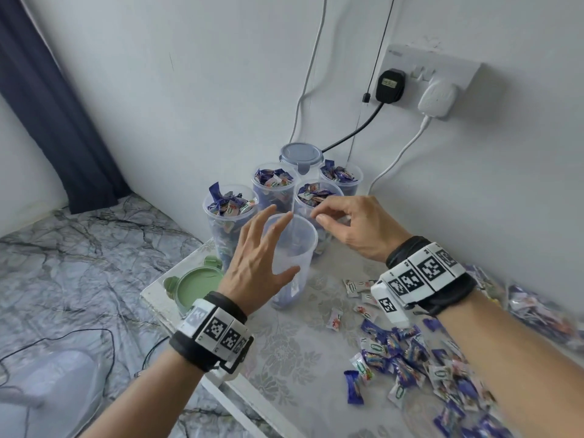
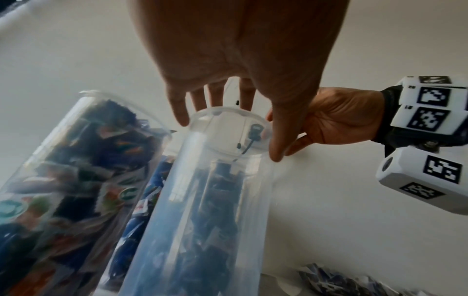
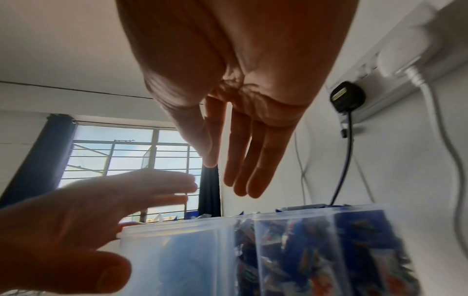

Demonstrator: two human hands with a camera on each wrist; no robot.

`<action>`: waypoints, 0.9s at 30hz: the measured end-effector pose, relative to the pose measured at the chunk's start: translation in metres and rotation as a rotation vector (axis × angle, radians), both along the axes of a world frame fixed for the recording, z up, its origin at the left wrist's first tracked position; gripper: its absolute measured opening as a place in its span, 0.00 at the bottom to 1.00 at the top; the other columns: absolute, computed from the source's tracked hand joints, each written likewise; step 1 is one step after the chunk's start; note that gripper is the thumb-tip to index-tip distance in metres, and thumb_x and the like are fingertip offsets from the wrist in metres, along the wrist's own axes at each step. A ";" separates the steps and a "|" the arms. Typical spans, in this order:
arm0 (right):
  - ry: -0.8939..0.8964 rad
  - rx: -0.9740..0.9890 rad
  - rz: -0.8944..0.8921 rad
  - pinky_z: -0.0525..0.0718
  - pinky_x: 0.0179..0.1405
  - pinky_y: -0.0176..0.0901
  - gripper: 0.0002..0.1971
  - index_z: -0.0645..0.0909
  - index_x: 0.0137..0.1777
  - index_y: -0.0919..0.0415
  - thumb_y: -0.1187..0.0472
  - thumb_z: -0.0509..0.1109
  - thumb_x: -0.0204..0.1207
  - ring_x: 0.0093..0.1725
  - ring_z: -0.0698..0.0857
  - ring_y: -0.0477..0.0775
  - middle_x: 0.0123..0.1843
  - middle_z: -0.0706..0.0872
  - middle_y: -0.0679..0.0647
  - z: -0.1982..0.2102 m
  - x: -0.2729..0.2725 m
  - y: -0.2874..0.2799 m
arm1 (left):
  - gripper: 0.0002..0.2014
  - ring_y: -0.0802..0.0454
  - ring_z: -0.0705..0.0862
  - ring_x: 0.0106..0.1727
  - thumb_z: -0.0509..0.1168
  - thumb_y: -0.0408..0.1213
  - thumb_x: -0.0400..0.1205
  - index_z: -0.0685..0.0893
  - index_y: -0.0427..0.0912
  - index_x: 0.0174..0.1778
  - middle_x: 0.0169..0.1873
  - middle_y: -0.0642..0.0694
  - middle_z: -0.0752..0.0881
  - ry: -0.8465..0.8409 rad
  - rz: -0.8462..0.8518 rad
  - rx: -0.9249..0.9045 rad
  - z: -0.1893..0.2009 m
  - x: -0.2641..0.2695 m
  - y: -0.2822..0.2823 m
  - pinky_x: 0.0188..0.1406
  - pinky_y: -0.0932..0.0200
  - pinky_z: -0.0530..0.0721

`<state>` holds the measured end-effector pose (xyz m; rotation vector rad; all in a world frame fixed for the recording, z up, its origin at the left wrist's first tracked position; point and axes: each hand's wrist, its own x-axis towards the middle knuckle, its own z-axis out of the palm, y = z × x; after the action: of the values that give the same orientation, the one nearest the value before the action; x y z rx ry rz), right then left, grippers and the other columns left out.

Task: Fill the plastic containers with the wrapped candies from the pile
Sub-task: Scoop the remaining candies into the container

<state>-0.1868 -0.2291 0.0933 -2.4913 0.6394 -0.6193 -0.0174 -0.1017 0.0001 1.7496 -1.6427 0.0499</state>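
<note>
While the near container waits for more, both hands hover at its mouth:

Left hand: fingers spread and straight beside the near container, holding nothing; it seems placed to steady the wall, though contact is hard to confirm.
Right hand: above the rim, thumb and fingers loosely apart and empty in the wrist view, likely placed there to drop candies in.
Near container: upright, lidless, mostly empty, with a few blue candies at the bottom.
Filled containers: four open ones just behind, crowded together toward the wall, heaped to the rim.
Lidded container: rearmost, closed with a grey lid.
Green lid: flat at the table edge, probably kept ready for closing.
Candy pile: loose on the table under the right forearm.
</note>
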 end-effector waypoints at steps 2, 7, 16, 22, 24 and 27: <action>0.032 0.005 -0.057 0.83 0.48 0.29 0.05 0.90 0.50 0.56 0.62 0.71 0.79 0.44 0.87 0.41 0.44 0.91 0.47 -0.002 -0.019 -0.005 | 0.32 0.35 0.65 0.80 0.78 0.44 0.73 0.78 0.46 0.74 0.80 0.37 0.67 -0.098 -0.003 -0.072 0.002 -0.012 0.001 0.73 0.34 0.70; 0.212 0.065 -0.218 0.85 0.51 0.40 0.06 0.89 0.50 0.56 0.59 0.71 0.80 0.43 0.87 0.46 0.42 0.89 0.48 -0.023 -0.062 -0.027 | 0.14 0.37 0.68 0.78 0.71 0.43 0.78 0.87 0.47 0.59 0.77 0.39 0.72 -0.151 -0.027 -0.206 0.005 -0.039 0.000 0.71 0.42 0.67; 0.574 0.103 -0.224 0.78 0.68 0.51 0.18 0.78 0.71 0.47 0.49 0.62 0.83 0.67 0.82 0.58 0.69 0.83 0.57 -0.100 -0.089 -0.046 | 0.11 0.52 0.85 0.49 0.68 0.47 0.81 0.87 0.48 0.55 0.53 0.51 0.85 -0.090 -0.382 0.079 -0.025 -0.082 -0.003 0.44 0.55 0.86; 0.856 0.076 -0.148 0.57 0.81 0.67 0.25 0.57 0.80 0.30 0.41 0.54 0.83 0.83 0.57 0.72 0.87 0.53 0.57 -0.162 -0.070 -0.049 | 0.45 0.47 0.71 0.74 0.70 0.69 0.72 0.63 0.54 0.82 0.78 0.48 0.67 -0.278 -0.326 0.826 -0.061 -0.095 -0.011 0.68 0.48 0.78; 0.914 0.083 -0.103 0.60 0.79 0.69 0.26 0.55 0.80 0.28 0.40 0.52 0.82 0.82 0.58 0.72 0.87 0.52 0.54 -0.174 -0.071 -0.050 | 0.47 0.45 0.70 0.74 0.72 0.67 0.71 0.62 0.52 0.82 0.78 0.47 0.67 -0.293 -0.323 0.886 -0.068 -0.100 -0.013 0.68 0.48 0.77; 0.943 0.041 -0.067 0.67 0.76 0.65 0.25 0.60 0.80 0.35 0.45 0.53 0.82 0.76 0.68 0.69 0.84 0.60 0.53 -0.176 -0.081 -0.041 | 0.44 0.45 0.71 0.71 0.74 0.61 0.73 0.64 0.49 0.81 0.75 0.45 0.69 -0.308 -0.321 0.895 -0.073 -0.106 -0.017 0.66 0.49 0.78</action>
<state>-0.2675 -0.2701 -0.0827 -2.6346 1.0333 0.6111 -0.1235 -0.1190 -0.0725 2.1334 -2.3804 -0.6963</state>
